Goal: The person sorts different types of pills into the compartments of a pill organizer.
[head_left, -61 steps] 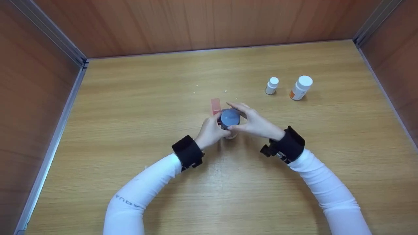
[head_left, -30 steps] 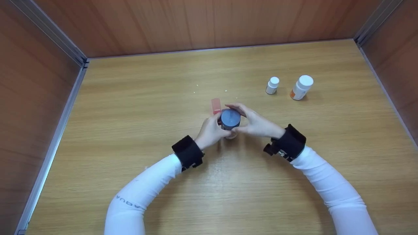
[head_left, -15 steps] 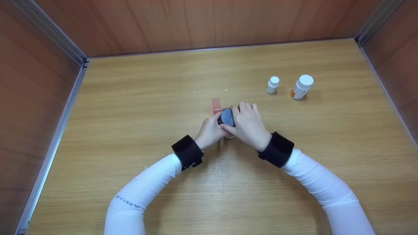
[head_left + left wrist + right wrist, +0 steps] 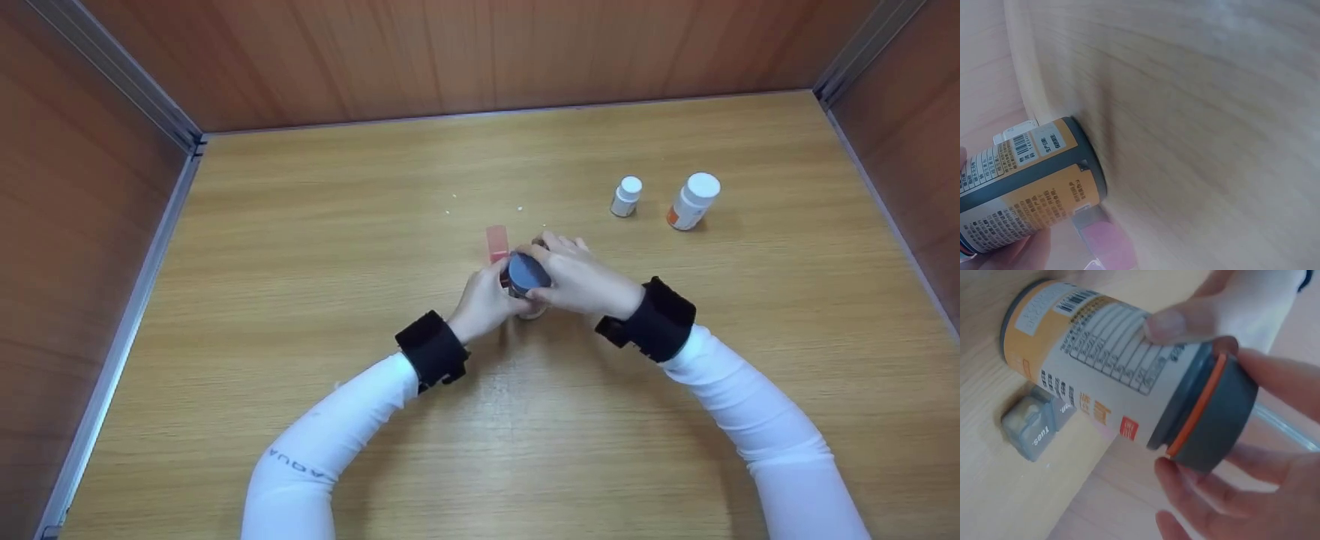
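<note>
A supplement bottle (image 4: 1089,349) with an orange and white label has a dark grey cap (image 4: 1216,419) with an orange ring under it. My left hand (image 4: 484,306) grips the bottle's body, its thumb across the label in the right wrist view. Around the cap curl the thumb and fingers of my right hand (image 4: 585,281). Behind the bottle sits a pill organizer (image 4: 1030,427) with translucent compartments, one lettered "Tues."; in the head view the hands and bottle hide most of it. A pink lid (image 4: 497,242) of it shows beyond my left fingers.
A small white bottle (image 4: 626,196) and a larger white bottle (image 4: 694,201) stand upright at the back right of the table (image 4: 337,247). Several tiny white bits (image 4: 520,208) lie beyond the hands. Wood panels (image 4: 480,60) enclose the back and sides.
My right hand turned inward over the cap half a second ago and has now swung back outward, fingers still at the cap. My left hand and the bottle stay nearly in place.
</note>
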